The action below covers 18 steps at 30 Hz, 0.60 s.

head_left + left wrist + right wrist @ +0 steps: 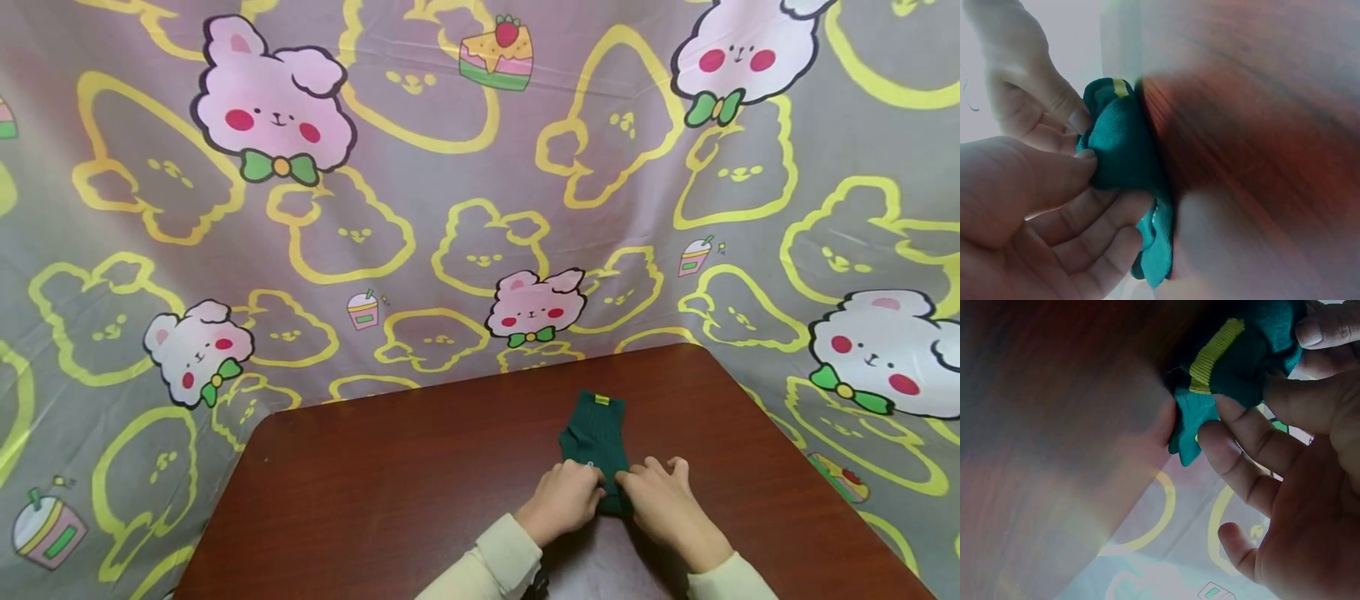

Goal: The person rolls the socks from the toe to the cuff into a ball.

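A dark green ribbed sock [600, 433] lies on the table, its far end marked by a yellow patch. At its near end, my left hand [564, 500] pinches the left edge and my right hand [663, 504] the right edge. The left wrist view shows the sock's green fabric [1122, 144] bent up off the wood, with the left thumb over it and the fingers beneath. From the right wrist, a yellow band [1216, 356] shows on the folded near part. There the right thumb and index finger grip the fabric, while the other fingers are spread loosely.
The reddish-brown wooden table [390, 483] reaches back to a hanging cloth [420, 250] printed with cartoon rabbits, which encloses its back and sides. A small black object [537, 583] shows by the left sleeve [498, 554].
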Available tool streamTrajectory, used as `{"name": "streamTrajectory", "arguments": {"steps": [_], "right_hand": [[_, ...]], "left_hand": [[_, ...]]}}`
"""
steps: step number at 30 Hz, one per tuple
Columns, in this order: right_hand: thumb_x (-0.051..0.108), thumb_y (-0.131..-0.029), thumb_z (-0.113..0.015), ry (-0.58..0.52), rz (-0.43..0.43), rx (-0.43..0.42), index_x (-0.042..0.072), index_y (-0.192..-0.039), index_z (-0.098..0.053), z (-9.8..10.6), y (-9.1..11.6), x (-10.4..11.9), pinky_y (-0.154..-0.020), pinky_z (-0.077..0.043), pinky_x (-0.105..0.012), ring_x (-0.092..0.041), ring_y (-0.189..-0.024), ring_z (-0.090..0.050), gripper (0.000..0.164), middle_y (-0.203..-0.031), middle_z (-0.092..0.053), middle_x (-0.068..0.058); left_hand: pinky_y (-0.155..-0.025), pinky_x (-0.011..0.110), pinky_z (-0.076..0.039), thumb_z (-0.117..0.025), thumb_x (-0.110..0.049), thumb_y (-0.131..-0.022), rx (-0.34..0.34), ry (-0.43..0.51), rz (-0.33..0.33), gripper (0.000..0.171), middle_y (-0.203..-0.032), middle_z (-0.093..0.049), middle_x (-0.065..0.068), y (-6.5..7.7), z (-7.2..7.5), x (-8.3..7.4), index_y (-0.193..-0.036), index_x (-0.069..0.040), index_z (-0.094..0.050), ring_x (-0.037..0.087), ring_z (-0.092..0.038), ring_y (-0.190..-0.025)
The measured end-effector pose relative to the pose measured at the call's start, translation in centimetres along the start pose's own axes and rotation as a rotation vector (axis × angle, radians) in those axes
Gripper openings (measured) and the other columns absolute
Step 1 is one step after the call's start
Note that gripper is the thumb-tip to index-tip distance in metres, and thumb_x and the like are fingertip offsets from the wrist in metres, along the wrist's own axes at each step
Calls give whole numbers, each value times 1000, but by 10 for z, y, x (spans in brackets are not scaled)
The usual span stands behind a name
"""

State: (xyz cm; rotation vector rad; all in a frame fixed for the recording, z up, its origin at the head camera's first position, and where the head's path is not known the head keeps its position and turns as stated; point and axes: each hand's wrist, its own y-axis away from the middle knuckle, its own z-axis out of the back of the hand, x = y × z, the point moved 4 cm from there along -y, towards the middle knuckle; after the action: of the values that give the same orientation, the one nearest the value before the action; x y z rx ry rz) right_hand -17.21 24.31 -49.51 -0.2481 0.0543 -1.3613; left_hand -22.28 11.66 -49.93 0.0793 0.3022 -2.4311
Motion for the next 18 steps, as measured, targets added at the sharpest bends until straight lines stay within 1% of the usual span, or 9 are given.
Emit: {"name": "streamTrajectory", "arguments": {"steps": [2, 5, 8, 9, 13, 15, 18], "right_hand": [[-8, -69, -76, -8, -5, -4, 18, -83, -65, 0, -3, 0, -78, -28, -59, -18, -76, -46, 31, -73, -58, 6], [-7, -71, -75, -19, -14, -15, 17, -84, -63, -1, -5, -1, -78, -28, -59, -18, -75, -46, 30, -72, -59, 4], [-2, -76, -76, -7, -19, -36, 17, -84, -60, -3, -7, -3, -77, -29, -60, -19, -74, -47, 26, -70, -58, 4], [0, -78, -76, 0, -18, -45, 16, -85, -60, -4, -8, -3, -77, -29, -60, -19, -73, -47, 24, -71, -57, 3], [3, -78, -78, 40, -6, -119, 14, -87, -61, -6, -9, -5, -75, -31, -61, -23, -76, -48, 22, -73, -55, 1], [1, -75, -78, 48, 4, -154, 14, -85, -60, -6, -9, -6, -75, -31, -61, -24, -76, -48, 24, -72, -53, 0], [-2, -72, -77, 49, 24, -196, 15, -81, -55, -7, -10, -7, -74, -31, -61, -23, -72, -47, 29, -68, -51, 1]], "left_hand": [[-48, 28, -49, -74, -25, -91, -2, 8, 23, 2, -82, -70, -7, -2, 0, 2, -92, -23, -75, 12, -66, -67], [-48, 29, -49, -77, -24, -89, -13, 17, 47, 10, -81, -70, -4, -4, -2, 4, -97, -22, -72, 14, -66, -66], [-47, 28, -48, -81, -24, -85, -52, -14, 33, 18, -78, -68, -3, -6, -5, 5, -98, -22, -68, 14, -66, -63], [-48, 27, -47, -82, -25, -84, -71, -40, 18, 20, -77, -67, -3, -6, -5, 4, -97, -22, -67, 13, -65, -63], [-49, 24, -45, -84, -25, -79, -161, -164, -74, 20, -74, -62, -6, -7, -6, 2, -87, -23, -66, 10, -61, -63], [-51, 22, -45, -83, -23, -80, -196, -213, -128, 15, -76, -60, -6, -7, -6, 0, -86, -23, -69, 9, -58, -64], [-52, 20, -44, -79, -18, -84, -211, -235, -207, 8, -78, -58, -6, -7, -6, -4, -87, -23, -74, 9, -56, -65]]}}
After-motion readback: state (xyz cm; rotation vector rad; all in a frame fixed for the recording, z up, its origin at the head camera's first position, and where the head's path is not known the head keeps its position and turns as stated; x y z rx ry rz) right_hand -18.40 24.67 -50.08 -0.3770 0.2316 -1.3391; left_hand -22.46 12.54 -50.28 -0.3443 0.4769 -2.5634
